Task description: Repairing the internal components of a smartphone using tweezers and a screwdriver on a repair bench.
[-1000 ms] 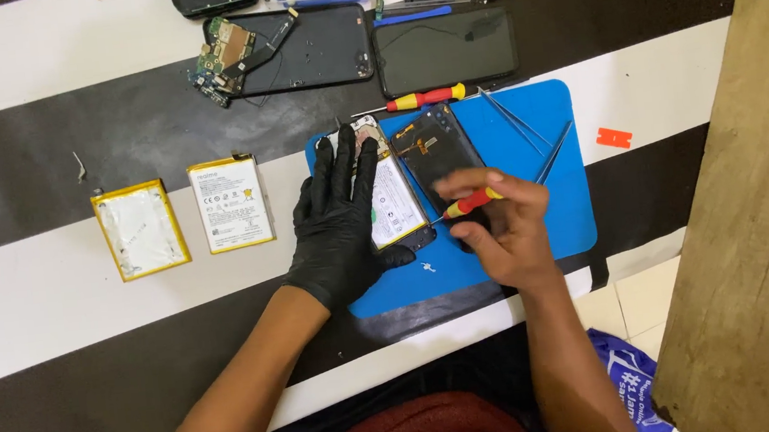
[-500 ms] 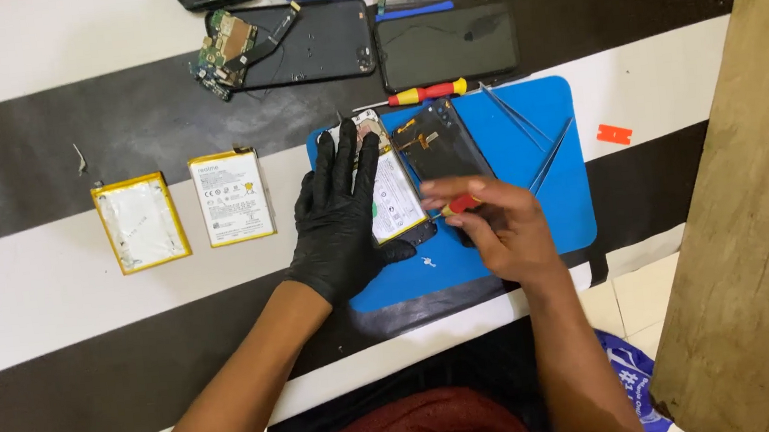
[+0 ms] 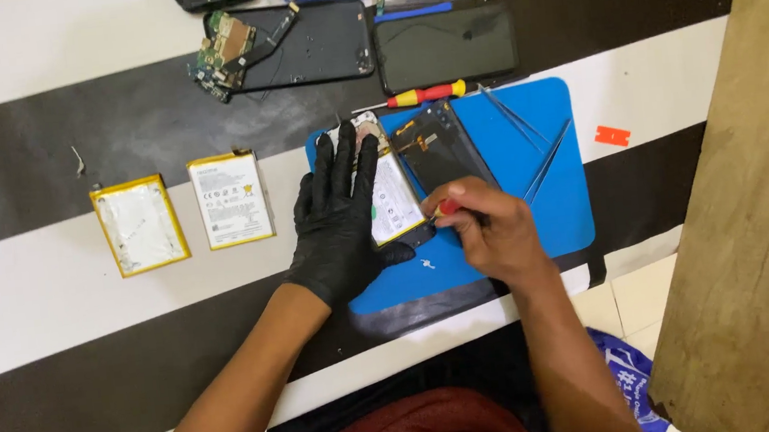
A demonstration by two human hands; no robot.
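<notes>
Gloved left hand (image 3: 340, 218) flat on opened phone (image 3: 389, 187); right hand (image 3: 491, 232) pinching small screwdriver (image 3: 448, 208), slid down-left since before. Two loose batteries (image 3: 231, 199) left, tweezers (image 3: 543, 158) right.

A table (image 3: 55, 304) fills most of the view, its top painted in broad black and white stripes that run slightly uphill from left to right. The black bands look scuffed and dusty. On the right a plain wooden panel (image 3: 760, 208) stands beside the table and runs from the far edge to the near corner. Between table and panel, near the bottom right, pale floor tiles (image 3: 641, 295) show, with a blue bag (image 3: 631, 380) lying on them. The light is even and soft, with only faint shadows.
</notes>
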